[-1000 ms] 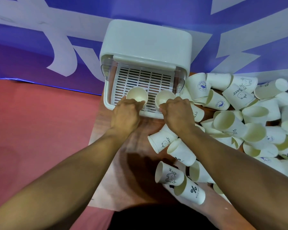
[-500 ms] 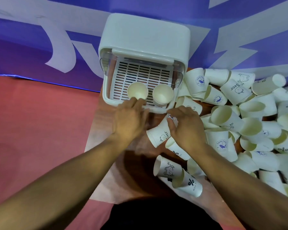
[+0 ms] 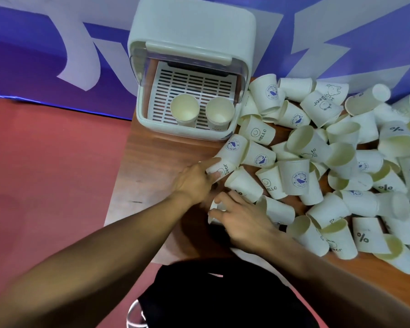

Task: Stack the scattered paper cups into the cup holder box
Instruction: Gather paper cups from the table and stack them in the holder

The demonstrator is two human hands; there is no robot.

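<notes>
Left grip (image 3: 194,183): closed in a pinch on the Bear cup (image 3: 223,170), forefinger along its upper side, thumb under it. The cup lies on its side at the near left edge of the pile (image 3: 341,159), mouth toward the grip.

Right grip (image 3: 243,220): just beside the left, nearer the body. Fingers curled over a low cup (image 3: 214,205) on the table (image 3: 149,162). The cup is mostly hidden under the fingers and only slivers of white show. Outline blurred.

Plain cup (image 3: 244,184): on its side between the two grips and the rest of the pile, touching the Bear cup.

Box (image 3: 192,39): white, front open, at the far left of the table, well beyond both grips. Two cups stand upright, mouths up, side by side at the front of its slotted tray (image 3: 192,84): the left one (image 3: 184,109) and the right one (image 3: 219,113). They are separate, not nested.

Pile: many cups lie tumbled over the table to the right of the box, some printed HELLO, some %, some with a blue round mark. The nearest ones touch the box's right wall.

Surround: red floor (image 3: 45,162) to the left, blue and white banner (image 3: 57,31) behind.
</notes>
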